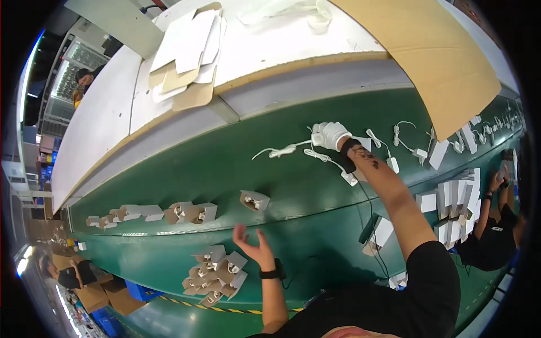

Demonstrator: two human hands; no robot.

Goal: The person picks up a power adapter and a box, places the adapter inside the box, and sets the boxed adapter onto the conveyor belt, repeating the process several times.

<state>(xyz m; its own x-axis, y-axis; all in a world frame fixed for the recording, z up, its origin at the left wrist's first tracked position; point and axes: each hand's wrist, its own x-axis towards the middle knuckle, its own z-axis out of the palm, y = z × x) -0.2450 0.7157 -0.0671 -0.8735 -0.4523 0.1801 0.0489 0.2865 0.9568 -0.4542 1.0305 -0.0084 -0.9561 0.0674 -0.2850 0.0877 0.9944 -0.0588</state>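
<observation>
My right hand (331, 136), in a white glove, reaches to the green conveyor belt (225, 152) and closes round a white power adapter (316, 138). The adapter's tied cable (283, 151) trails to the left along the belt. Just below it lies another white adapter (349, 178) with a bundled cable. Bare and raised, my left hand (255, 247) has its fingers apart and holds nothing. Closest to it is an open small box (255, 201) with white parts inside. A cluster of open boxes (214, 275) with white cables stands at its lower left.
More filled boxes (180, 213) line the belt at left. Several adapters (418, 154) lie along it at right, below a hanging cardboard sheet (445, 62). Flattened boxes (189, 53) rest on the white shelf (265, 56). A co-worker (496, 236) handles something beside stacked white boxes (457, 203).
</observation>
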